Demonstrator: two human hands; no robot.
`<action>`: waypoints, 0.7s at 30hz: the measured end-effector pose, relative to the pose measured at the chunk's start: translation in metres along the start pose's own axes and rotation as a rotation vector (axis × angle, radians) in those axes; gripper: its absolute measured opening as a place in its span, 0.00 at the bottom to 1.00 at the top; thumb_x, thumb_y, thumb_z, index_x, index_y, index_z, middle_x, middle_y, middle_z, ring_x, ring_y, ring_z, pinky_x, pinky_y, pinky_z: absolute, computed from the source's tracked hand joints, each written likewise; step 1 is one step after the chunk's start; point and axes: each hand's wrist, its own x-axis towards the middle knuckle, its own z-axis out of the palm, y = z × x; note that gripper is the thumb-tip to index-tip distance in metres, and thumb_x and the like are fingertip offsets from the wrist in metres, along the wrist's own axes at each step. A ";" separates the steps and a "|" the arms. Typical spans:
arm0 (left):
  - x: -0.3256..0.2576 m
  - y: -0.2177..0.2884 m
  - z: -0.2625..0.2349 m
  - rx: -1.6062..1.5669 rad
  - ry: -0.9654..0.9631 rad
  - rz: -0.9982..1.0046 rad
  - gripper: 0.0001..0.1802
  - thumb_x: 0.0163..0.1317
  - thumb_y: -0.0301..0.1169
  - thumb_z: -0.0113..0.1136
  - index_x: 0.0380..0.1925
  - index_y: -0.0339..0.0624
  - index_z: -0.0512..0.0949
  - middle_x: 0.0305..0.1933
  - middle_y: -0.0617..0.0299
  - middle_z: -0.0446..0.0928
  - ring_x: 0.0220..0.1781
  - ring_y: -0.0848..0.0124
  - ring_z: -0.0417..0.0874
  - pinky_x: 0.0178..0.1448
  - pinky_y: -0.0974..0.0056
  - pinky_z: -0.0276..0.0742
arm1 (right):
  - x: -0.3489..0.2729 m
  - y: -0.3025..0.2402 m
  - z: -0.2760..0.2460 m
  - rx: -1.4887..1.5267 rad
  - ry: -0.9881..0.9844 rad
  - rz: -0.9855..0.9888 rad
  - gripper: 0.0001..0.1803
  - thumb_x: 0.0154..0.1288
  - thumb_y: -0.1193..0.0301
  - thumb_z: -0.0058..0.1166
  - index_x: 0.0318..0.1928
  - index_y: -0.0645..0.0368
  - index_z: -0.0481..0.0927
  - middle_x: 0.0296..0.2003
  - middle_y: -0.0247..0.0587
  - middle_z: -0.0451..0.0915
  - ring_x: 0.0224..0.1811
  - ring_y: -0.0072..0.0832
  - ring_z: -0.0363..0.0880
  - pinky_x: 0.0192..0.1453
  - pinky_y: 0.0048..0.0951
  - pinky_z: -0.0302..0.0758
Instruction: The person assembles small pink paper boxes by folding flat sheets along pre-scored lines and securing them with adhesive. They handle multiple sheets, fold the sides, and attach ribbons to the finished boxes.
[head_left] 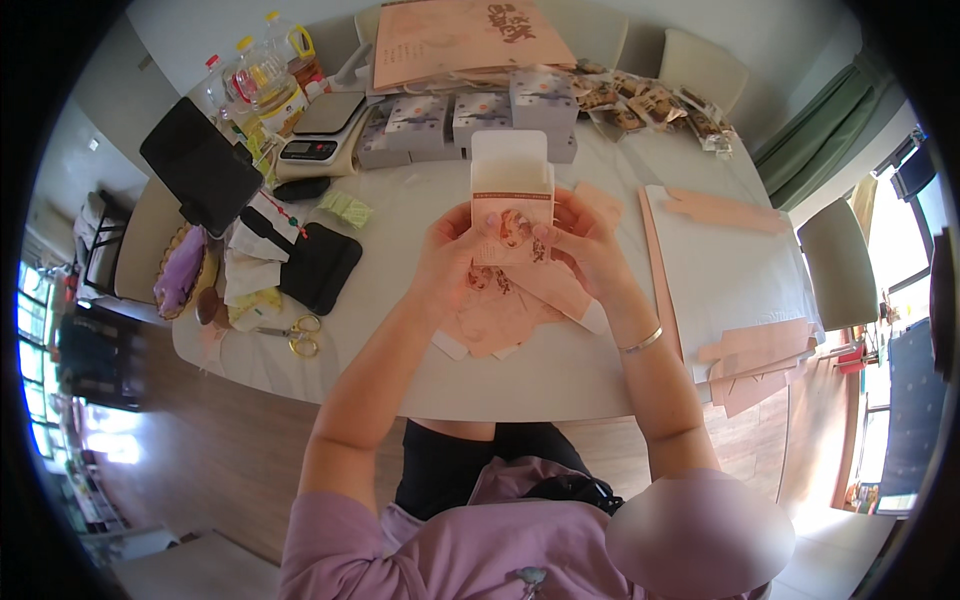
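Above the flat pink carton blanks [500, 310] on the white surface [420, 210], the left hand [445, 258] and right hand [585, 245] hold a small pink carton [511, 205] upright, lid flap open; fingers of both grip its sides; yellow-handled scissors [297, 335] lie well left.

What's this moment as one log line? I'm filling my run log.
left hand: holds pink carton | right hand: holds same carton | lid flap: open | flat blanks: beneath, on table
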 end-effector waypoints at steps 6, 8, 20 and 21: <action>-0.001 0.000 0.002 0.089 0.025 0.028 0.28 0.66 0.42 0.64 0.57 0.32 0.73 0.52 0.56 0.79 0.51 0.69 0.83 0.54 0.63 0.83 | 0.001 -0.005 0.003 0.018 0.029 0.066 0.31 0.61 0.76 0.66 0.62 0.62 0.68 0.53 0.43 0.78 0.54 0.29 0.79 0.53 0.29 0.82; -0.005 0.008 0.003 0.002 -0.033 -0.062 0.34 0.69 0.54 0.53 0.63 0.37 0.69 0.59 0.55 0.76 0.58 0.64 0.79 0.59 0.57 0.80 | 0.003 -0.004 0.004 -0.027 0.032 0.019 0.31 0.60 0.78 0.66 0.63 0.62 0.68 0.53 0.44 0.78 0.55 0.30 0.79 0.54 0.30 0.81; 0.004 0.018 -0.016 0.029 -0.050 -0.278 0.46 0.60 0.70 0.52 0.64 0.43 0.70 0.61 0.51 0.70 0.61 0.54 0.76 0.52 0.44 0.80 | 0.002 0.001 -0.001 -0.220 -0.122 -0.058 0.38 0.52 0.83 0.67 0.65 0.59 0.67 0.55 0.44 0.78 0.61 0.33 0.75 0.62 0.36 0.77; 0.003 0.019 -0.017 0.034 -0.048 -0.285 0.46 0.60 0.69 0.53 0.63 0.42 0.70 0.61 0.51 0.71 0.60 0.55 0.76 0.51 0.44 0.81 | 0.003 0.002 -0.002 -0.209 -0.113 -0.029 0.38 0.53 0.83 0.67 0.64 0.59 0.67 0.55 0.44 0.78 0.60 0.33 0.75 0.62 0.36 0.76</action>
